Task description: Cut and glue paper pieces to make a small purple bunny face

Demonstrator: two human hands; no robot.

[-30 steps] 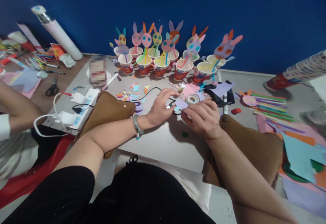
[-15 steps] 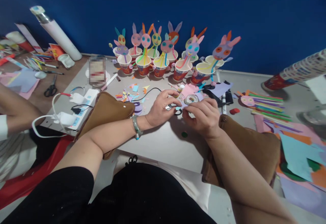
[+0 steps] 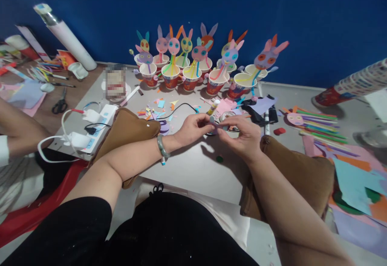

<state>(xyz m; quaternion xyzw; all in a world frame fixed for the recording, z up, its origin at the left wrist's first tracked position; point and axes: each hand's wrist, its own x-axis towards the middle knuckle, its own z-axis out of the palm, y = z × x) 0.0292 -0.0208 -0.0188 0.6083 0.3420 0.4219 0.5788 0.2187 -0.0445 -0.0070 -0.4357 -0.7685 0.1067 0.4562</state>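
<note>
Over the table, the fingertips of my left hand are pinched on a small grey-blue paper disc. My right hand meets it from the other side, thumb and forefinger closing on the edge of a small purplish paper piece between the hands. How the disc and this piece join is too small to tell. A dark curved thing shows partly beneath my fingertips. Behind my right hand sits a roll of clear tape, partly hidden. A glue bottle stands just beyond my left fingers.
Several paper cups with rabbit-faced paper figures line the blue wall. Paper scraps lie left; brown cushions flank my arms. A power strip is at left, a stack of cups at right. Another person's arm is at far left.
My left fingers have straightened into a pinch, and the silver object seen by them is no longer visible. My right fingers have stretched out toward the left hand; the disc is raised slightly.
</note>
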